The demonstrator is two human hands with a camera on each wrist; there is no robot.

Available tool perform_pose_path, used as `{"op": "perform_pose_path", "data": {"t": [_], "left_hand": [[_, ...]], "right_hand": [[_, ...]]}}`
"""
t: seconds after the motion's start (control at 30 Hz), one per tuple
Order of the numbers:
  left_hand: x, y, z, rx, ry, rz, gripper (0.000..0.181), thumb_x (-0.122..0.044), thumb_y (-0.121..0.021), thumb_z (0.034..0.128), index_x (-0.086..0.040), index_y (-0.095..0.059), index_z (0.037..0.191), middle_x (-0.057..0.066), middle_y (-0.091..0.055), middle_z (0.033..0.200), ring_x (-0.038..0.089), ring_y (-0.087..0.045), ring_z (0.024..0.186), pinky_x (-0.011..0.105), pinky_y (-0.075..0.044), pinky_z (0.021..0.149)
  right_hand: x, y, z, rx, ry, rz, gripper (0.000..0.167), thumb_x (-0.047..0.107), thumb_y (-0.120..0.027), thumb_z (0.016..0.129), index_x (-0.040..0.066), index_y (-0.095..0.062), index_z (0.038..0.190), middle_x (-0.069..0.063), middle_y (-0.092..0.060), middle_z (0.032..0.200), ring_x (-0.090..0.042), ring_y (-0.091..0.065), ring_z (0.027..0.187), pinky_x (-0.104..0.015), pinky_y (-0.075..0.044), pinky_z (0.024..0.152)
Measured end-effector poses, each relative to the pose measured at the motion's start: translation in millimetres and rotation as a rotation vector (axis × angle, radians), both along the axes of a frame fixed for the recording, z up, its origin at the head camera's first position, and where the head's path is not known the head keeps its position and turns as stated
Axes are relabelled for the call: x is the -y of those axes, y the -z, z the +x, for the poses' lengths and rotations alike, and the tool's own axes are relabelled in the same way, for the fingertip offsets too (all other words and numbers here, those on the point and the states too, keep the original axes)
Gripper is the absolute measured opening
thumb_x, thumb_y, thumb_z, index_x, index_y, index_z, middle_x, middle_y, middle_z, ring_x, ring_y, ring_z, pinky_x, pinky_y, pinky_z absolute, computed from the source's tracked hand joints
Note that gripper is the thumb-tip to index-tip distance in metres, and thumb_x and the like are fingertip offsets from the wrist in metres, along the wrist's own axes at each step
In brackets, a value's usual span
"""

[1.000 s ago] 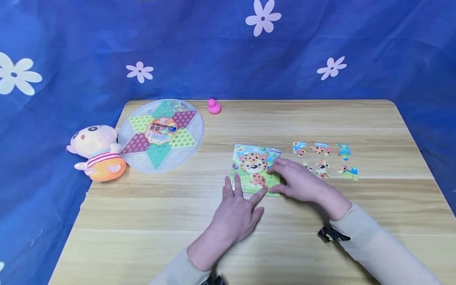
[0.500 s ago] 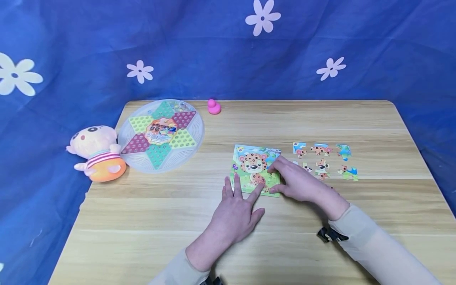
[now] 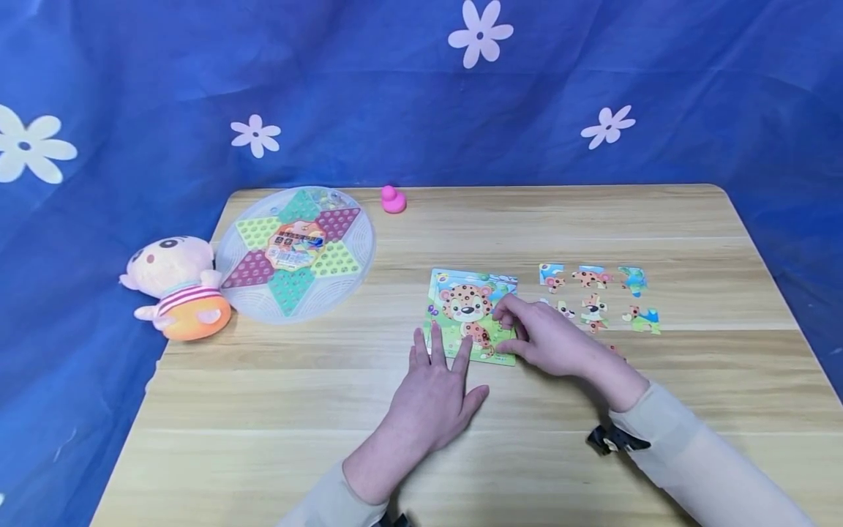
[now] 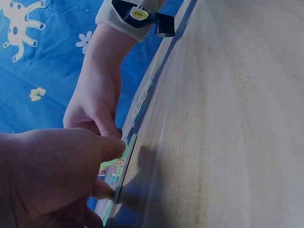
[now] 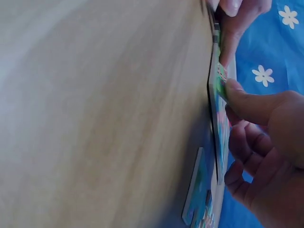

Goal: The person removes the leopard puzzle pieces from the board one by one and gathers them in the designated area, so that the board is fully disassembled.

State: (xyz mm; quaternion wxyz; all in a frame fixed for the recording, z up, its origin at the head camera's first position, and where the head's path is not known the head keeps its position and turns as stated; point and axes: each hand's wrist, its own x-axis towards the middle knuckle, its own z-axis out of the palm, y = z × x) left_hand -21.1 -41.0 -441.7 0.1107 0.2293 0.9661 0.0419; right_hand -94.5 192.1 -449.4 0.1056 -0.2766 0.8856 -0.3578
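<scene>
A leopard jigsaw puzzle (image 3: pixel 469 316) in a shallow board lies flat near the middle of the table. Across its lower left edge rests my left hand (image 3: pixel 431 402), fingers spread, the fingertips touching the picture. My right hand (image 3: pixel 556 340) is at the puzzle's right side with thumb and forefinger drawn together. From the right wrist view, they pinch a small green puzzle piece (image 5: pixel 221 86) at the board's surface. The other right fingers are curled beneath. In the left wrist view, my left hand (image 4: pixel 52 175) hides much of the puzzle's edge.
Several loose leopard puzzle pieces (image 3: pixel 594 307) lie in rows right of the board, some partly behind the right hand. A round Chinese checkers board (image 3: pixel 358 293) sits at the back left beside a plush toy (image 3: pixel 174 285). A pink duck (image 3: pixel 394 200) stands at the rear edge.
My right thumb and forefinger have come closer together at the puzzle's right side. My left forefinger has slid left over the picture. The head view has shifted slightly.
</scene>
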Motion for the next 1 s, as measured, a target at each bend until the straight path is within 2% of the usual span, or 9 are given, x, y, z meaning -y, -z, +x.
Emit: {"op": "perform_pose_path", "data": {"t": [0.17,0.37,0.63,0.8,1.0], "left_hand": [[0.2,-1.0,0.3,-0.008,-0.001,0.013,0.08,-0.063,-0.044,0.1073,-0.008,-0.037,0.165,0.045,-0.029,0.157,0.068,-0.028,0.142,0.064,-0.031,0.12],[-0.8,-1.1,1.1,-0.003,-0.006,0.016,0.08,-0.064,-0.044,0.107,-0.009,-0.037,0.165,0.045,-0.029,0.157,0.068,-0.028,0.143,0.064,-0.033,0.12],[-0.8,-0.6,1.2,-0.01,-0.005,0.015,0.079,-0.063,-0.046,0.107,-0.009,-0.039,0.164,0.045,-0.031,0.156,0.068,-0.03,0.142,0.063,-0.035,0.119],[-1.0,0.0,0.2,-0.002,-0.021,0.019,0.077,-0.063,-0.045,0.1074,-0.011,-0.039,0.165,0.044,-0.03,0.158,0.067,-0.029,0.143,0.062,-0.035,0.119],[-2.4,-0.6,-0.4,-0.003,-0.04,0.034,0.077,-0.063,-0.046,0.1072,-0.012,-0.04,0.164,0.044,-0.03,0.157,0.067,-0.03,0.143,0.063,-0.035,0.119]], "right_hand": [[-8,-3.5,3.4,0.039,0.006,-0.124,0.028,0.013,-0.083,0.094,0.013,-0.066,0.117,0.01,-0.064,0.087,-0.011,-0.056,0.068,-0.028,-0.051,0.064],[-33,-10.6,13.1,0.014,0.058,-0.206,0.027,0.01,-0.084,0.092,0.014,-0.069,0.115,0.009,-0.066,0.086,-0.014,-0.056,0.069,-0.028,-0.048,0.06],[-83,-17.9,29.8,-0.062,0.148,-0.232,0.032,0.002,-0.084,0.09,0.017,-0.069,0.115,0.008,-0.064,0.083,-0.012,-0.054,0.063,-0.026,-0.044,0.054],[-113,-19.7,41.1,-0.099,0.176,-0.253,0.038,-0.01,-0.081,0.087,0.012,-0.069,0.115,0.004,-0.064,0.078,-0.013,-0.054,0.057,-0.025,-0.044,0.05],[-151,-14.6,52.8,-0.123,0.245,-0.22,0.041,-0.016,-0.079,0.085,0.008,-0.071,0.117,0.001,-0.064,0.079,-0.014,-0.052,0.06,-0.029,-0.04,0.051]]}}
